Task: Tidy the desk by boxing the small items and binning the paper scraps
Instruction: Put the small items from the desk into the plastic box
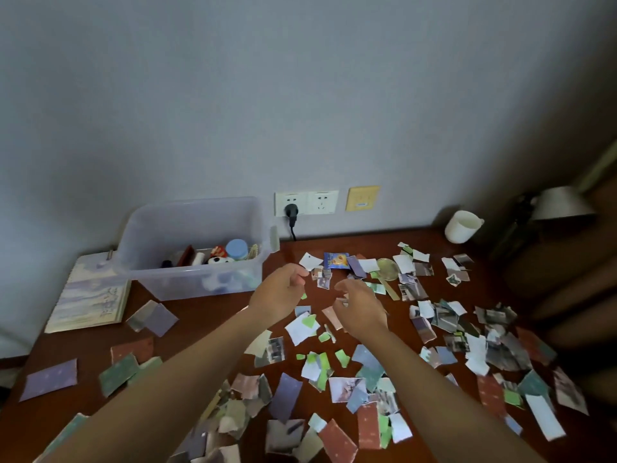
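The dark wooden desk [207, 315] is nowhere near tidy yet. The clear plastic box [197, 279] sits at the back against the wall. It already holds a blue-capped jar [237, 249], a black-and-white toy [218, 260] and other bits I can't name through its cloudy side. A notebook [88, 295] lies just left of the box. Torn paper scraps [302, 327] cover nearly everything to the right of the box and in front of it.

Both hands hover just right of the box's front corner, near each other but apart. The left hand [282, 290], the one closer to the box, has its fingers curled in, with the tips beside a white scrap. I cannot tell whether it pinches that scrap. The right hand [359, 305] has its fingers bent downward. Something small shows by the thumb, too blurred to tell if it is held.

I'd say boxing is the step in hand. A blue snack packet [336, 260] and a round glassy disc [388, 269] lie unboxed among the scraps, right of the box and beyond the hands. The next move calls for lifting one of them free of the paper and carrying it left over the box rim.

No bin shows anywhere. The forearms hide the scraps beneath them. The lamp [562, 203] and white cup [462, 227], far right of the box, sit in shadow.
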Demonstrator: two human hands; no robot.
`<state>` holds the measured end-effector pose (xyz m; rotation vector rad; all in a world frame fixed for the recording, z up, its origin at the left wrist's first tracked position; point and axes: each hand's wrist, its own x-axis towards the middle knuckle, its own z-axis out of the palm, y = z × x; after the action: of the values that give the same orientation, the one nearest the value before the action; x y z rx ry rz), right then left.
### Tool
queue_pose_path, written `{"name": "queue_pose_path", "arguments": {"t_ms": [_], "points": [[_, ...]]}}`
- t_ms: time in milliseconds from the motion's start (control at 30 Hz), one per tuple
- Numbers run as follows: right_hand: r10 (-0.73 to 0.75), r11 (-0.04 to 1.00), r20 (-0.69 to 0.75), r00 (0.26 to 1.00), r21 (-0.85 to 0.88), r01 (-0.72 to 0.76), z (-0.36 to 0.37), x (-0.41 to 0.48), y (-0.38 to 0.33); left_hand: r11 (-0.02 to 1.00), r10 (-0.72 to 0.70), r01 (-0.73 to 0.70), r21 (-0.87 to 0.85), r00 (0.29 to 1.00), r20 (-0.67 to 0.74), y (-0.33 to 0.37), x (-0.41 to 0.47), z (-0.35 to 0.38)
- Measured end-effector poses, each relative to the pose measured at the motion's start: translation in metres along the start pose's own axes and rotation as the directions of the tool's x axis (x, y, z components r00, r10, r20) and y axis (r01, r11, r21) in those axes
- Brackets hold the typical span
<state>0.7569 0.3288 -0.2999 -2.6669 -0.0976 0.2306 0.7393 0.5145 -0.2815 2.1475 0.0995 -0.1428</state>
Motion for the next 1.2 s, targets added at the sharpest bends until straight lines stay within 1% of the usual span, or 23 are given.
{"name": "queue_pose_path", "arguments": {"t_ms": [133, 267, 333, 400, 567, 733, 833, 900, 1000, 1100, 1200], "points": [[-0.017, 1.000, 0.045, 0.999, 0.014, 0.016, -0.016, 0.017, 0.044, 0.997, -0.038, 0.039, 0.074, 0.999, -0.016, 0.023, 0.018, 0.036], [-0.017, 1.000, 0.071, 0.997, 0.016, 0.016, -0.026, 0.033, 0.078, 0.992, -0.070, 0.068, 0.110, 0.997, 0.015, 0.032, 0.039, 0.071], [-0.017, 1.000, 0.090, 0.996, 0.020, 0.015, -0.029, 0.043, 0.089, 0.986, -0.114, 0.110, 0.129, 0.993, 0.024, 0.033, 0.052, 0.084], [-0.029, 0.999, 0.105, 0.994, 0.030, 0.026, -0.031, 0.055, 0.098, 0.976, -0.155, 0.149, 0.159, 0.988, 0.025, 0.041, 0.063, 0.090], [-0.052, 0.997, 0.144, 0.988, 0.066, 0.043, -0.029, 0.090, 0.113, 0.959, -0.187, 0.177, 0.223, 0.982, 0.023, 0.047, 0.098, 0.102], [-0.047, 0.999, 0.193, 0.980, 0.026, 0.042, -0.012, 0.123, 0.124, 0.928, -0.205, 0.196, 0.315, 0.979, -0.006, 0.043, 0.135, 0.108], [-0.063, 0.998, 0.217, 0.974, 0.001, 0.065, -0.002, 0.139, 0.131, 0.929, -0.155, 0.148, 0.339, 0.988, -0.004, 0.042, 0.158, 0.114], [-0.070, 0.997, 0.237, 0.969, -0.013, 0.075, 0.006, 0.147, 0.135, 0.914, -0.144, 0.127, 0.384, 0.989, 0.015, 0.031, 0.174, 0.121], [-0.088, 0.996, 0.242, 0.966, -0.006, 0.092, 0.016, 0.154, 0.140, 0.874, -0.173, 0.131, 0.468, 0.984, 0.046, 0.008, 0.194, 0.130], [-0.100, 0.995, 0.227, 0.969, 0.014, 0.099, 0.023, 0.158, 0.143, 0.837, -0.142, 0.070, 0.543, 0.986, 0.091, -0.007, 0.207, 0.137], [-0.106, 0.994, 0.236, 0.966, 0.024, 0.103, 0.025, 0.160, 0.143, 0.774, -0.134, 0.036, 0.632, 0.985, 0.108, -0.018, 0.214, 0.142]]}}
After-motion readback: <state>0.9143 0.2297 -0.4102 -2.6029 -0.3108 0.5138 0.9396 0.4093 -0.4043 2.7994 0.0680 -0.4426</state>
